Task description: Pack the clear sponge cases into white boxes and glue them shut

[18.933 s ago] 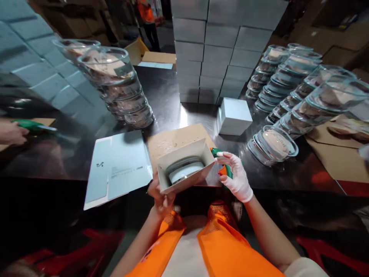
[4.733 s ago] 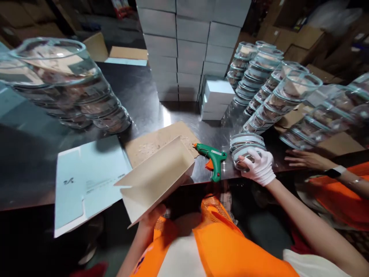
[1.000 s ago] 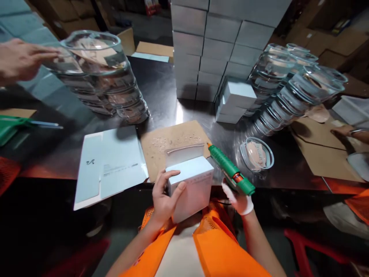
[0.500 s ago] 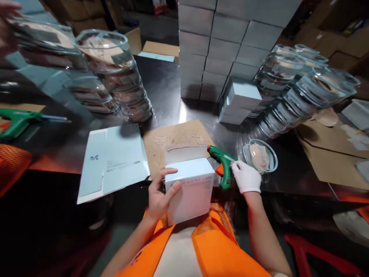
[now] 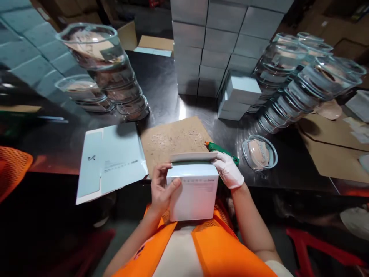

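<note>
Holding a smooth, boxy carton (image 5: 193, 192) are both hands (image 5: 162, 190).

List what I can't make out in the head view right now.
All in the head view:
Inside of the held box: hidden by its own walls.
Handle of the green glue gun: hidden behind the right hand.
Fine print on the flat carton: too small and blurred.
Orange mesh garment: cut off by the left edge.

A green plastic glue gun (image 5: 216, 147) is blocking the way beyond the white-gloved right hand (image 5: 230, 172); dark metal tabletop (image 5: 165, 104) is running free before piled white cartons (image 5: 220, 40).
</note>
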`<state>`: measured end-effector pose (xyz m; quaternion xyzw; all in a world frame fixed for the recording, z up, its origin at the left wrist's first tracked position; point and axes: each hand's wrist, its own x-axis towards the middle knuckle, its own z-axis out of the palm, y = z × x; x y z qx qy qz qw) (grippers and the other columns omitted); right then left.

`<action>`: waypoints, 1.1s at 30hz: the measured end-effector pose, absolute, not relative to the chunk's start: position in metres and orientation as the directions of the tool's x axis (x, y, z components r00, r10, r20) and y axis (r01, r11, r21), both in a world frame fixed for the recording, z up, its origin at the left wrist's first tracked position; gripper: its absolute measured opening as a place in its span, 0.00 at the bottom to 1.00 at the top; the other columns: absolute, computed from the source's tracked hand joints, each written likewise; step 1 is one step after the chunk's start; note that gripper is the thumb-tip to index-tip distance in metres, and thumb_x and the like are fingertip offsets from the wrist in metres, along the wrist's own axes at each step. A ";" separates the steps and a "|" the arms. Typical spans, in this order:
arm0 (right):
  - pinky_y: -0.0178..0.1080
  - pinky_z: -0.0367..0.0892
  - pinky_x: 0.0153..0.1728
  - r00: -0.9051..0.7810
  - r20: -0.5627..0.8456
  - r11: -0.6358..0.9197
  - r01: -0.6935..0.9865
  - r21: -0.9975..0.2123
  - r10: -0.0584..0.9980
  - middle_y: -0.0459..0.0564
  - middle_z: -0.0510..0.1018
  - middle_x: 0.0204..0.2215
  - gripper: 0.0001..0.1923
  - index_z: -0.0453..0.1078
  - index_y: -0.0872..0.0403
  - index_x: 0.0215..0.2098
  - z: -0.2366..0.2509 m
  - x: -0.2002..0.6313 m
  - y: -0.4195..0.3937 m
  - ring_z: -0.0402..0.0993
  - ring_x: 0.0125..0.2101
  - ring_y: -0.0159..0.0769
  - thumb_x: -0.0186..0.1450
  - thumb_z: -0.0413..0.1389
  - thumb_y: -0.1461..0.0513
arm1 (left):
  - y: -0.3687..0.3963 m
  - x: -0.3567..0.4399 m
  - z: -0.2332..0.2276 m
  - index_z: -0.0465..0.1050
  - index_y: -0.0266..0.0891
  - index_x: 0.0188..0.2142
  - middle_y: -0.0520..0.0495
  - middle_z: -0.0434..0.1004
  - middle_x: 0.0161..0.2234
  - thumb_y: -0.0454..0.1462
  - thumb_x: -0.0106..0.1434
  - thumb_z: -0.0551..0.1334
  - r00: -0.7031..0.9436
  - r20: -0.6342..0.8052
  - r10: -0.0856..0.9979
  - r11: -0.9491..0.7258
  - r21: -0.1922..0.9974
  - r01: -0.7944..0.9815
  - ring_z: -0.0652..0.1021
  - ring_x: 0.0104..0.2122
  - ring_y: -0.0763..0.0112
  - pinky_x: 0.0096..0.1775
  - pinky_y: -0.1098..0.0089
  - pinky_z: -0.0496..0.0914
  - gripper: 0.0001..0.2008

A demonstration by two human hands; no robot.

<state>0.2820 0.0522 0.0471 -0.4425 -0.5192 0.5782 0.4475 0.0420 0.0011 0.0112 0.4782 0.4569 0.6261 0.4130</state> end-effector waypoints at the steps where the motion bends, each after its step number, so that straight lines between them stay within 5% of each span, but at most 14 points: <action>1: 0.44 0.74 0.54 -0.262 0.012 0.009 -0.011 -1.000 0.965 0.51 0.86 0.45 0.15 0.83 0.52 0.44 0.048 0.287 0.050 0.82 0.48 0.43 0.66 0.62 0.52 | 0.002 0.043 0.010 0.65 0.52 0.54 0.45 0.80 0.51 0.53 0.60 0.75 -0.206 0.208 0.956 -0.242 0.957 -0.158 0.83 0.50 0.60 0.49 0.64 0.76 0.29; 4: 0.52 0.66 0.65 -0.490 0.158 0.190 0.015 -0.982 0.857 0.55 0.80 0.59 0.25 0.81 0.50 0.54 0.055 0.299 0.044 0.74 0.62 0.50 0.73 0.54 0.43 | 0.007 0.043 0.008 0.56 0.59 0.60 0.47 0.80 0.50 0.51 0.62 0.74 -0.165 0.179 0.970 -0.221 0.931 -0.292 0.84 0.45 0.63 0.46 0.63 0.77 0.35; 9: 0.55 0.68 0.64 -0.560 0.316 0.489 0.190 -0.851 0.766 0.58 0.76 0.58 0.27 0.76 0.48 0.61 0.055 0.295 0.038 0.73 0.60 0.47 0.70 0.61 0.44 | 0.015 0.036 0.010 0.77 0.42 0.35 0.40 0.80 0.47 0.56 0.63 0.71 -0.055 0.301 0.952 -0.303 0.952 -0.037 0.80 0.53 0.54 0.56 0.57 0.74 0.20; 12: 0.53 0.69 0.64 -0.603 0.369 0.591 0.216 -0.778 0.707 0.57 0.74 0.60 0.22 0.76 0.45 0.62 0.051 0.287 0.037 0.73 0.60 0.45 0.73 0.61 0.50 | 0.014 0.035 0.013 0.81 0.42 0.34 0.39 0.80 0.47 0.54 0.67 0.68 -0.001 0.378 0.926 -0.378 0.926 0.005 0.80 0.53 0.55 0.57 0.55 0.73 0.18; 18: 0.50 0.68 0.65 -0.622 0.390 0.585 0.137 -0.800 0.679 0.53 0.75 0.64 0.20 0.72 0.41 0.66 0.049 0.284 0.033 0.73 0.63 0.41 0.77 0.55 0.55 | 0.014 0.034 0.019 0.82 0.43 0.38 0.40 0.83 0.44 0.49 0.71 0.66 0.081 0.408 0.909 -0.405 0.913 -0.057 0.82 0.50 0.58 0.58 0.54 0.75 0.13; 25: 0.55 0.67 0.66 -0.561 0.410 0.606 0.220 -0.764 0.720 0.57 0.72 0.66 0.20 0.78 0.45 0.60 0.036 0.281 0.031 0.70 0.65 0.47 0.76 0.56 0.49 | 0.018 0.026 0.023 0.83 0.41 0.38 0.37 0.84 0.44 0.55 0.69 0.66 0.109 0.393 0.913 -0.395 0.919 0.000 0.83 0.50 0.55 0.57 0.53 0.76 0.20; 30: 0.51 0.70 0.63 -0.551 0.408 0.576 0.168 -0.800 0.728 0.55 0.79 0.57 0.18 0.79 0.44 0.58 0.038 0.275 0.030 0.75 0.59 0.43 0.77 0.54 0.50 | 0.017 0.028 0.017 0.84 0.42 0.37 0.37 0.85 0.42 0.53 0.70 0.66 0.105 0.422 0.900 -0.424 0.906 -0.008 0.83 0.47 0.56 0.55 0.53 0.77 0.18; 33: 0.53 0.67 0.65 -0.475 0.395 0.540 0.220 -0.812 0.787 0.56 0.76 0.62 0.20 0.79 0.44 0.57 0.035 0.275 0.026 0.73 0.62 0.45 0.77 0.52 0.46 | 0.017 0.030 0.010 0.83 0.42 0.36 0.39 0.84 0.41 0.51 0.70 0.67 0.040 0.422 0.906 -0.421 0.907 -0.031 0.83 0.47 0.58 0.54 0.56 0.76 0.16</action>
